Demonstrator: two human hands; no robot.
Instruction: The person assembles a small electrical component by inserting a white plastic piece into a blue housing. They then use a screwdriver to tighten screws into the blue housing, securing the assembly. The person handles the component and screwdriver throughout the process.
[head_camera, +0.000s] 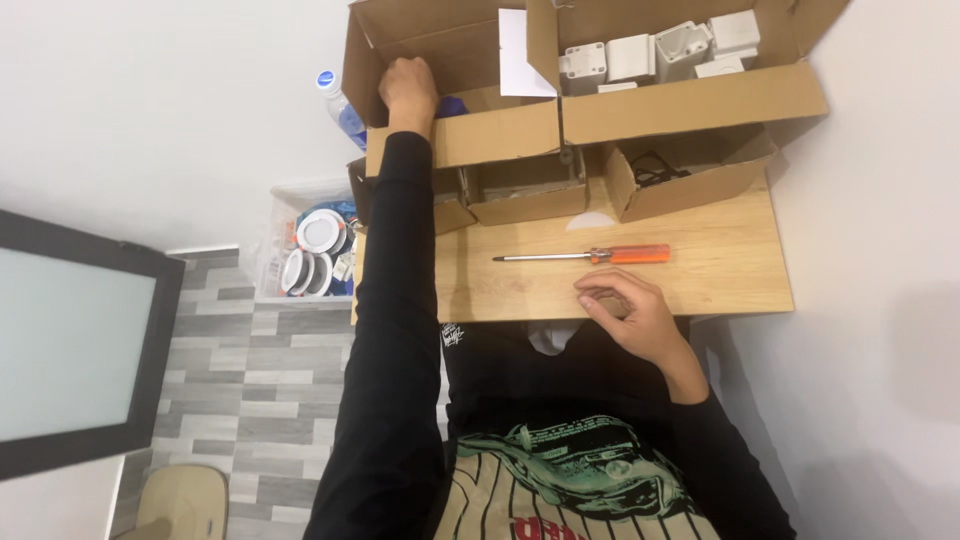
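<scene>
The left hand (408, 88) reaches into the upper-left box (455, 135), grip hidden — the right hand (625, 312), curled, sits just below the left-pointing screwdriver (585, 257).

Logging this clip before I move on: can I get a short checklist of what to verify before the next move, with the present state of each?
1. Left hand inside the large cardboard box: ok, it reaches over the box's near wall.
2. What the left hand grips: cannot tell, the fingers are hidden; something blue lies beside it.
3. Right hand steady at the table's near edge: ok.
4. Right hand's contents: cannot tell, the fingers curl around something small.
5. Screwdriver free: ok, it lies flat on the table, untouched by either hand.
6. White parts contained: ok, they sit in the right-hand box.
</scene>
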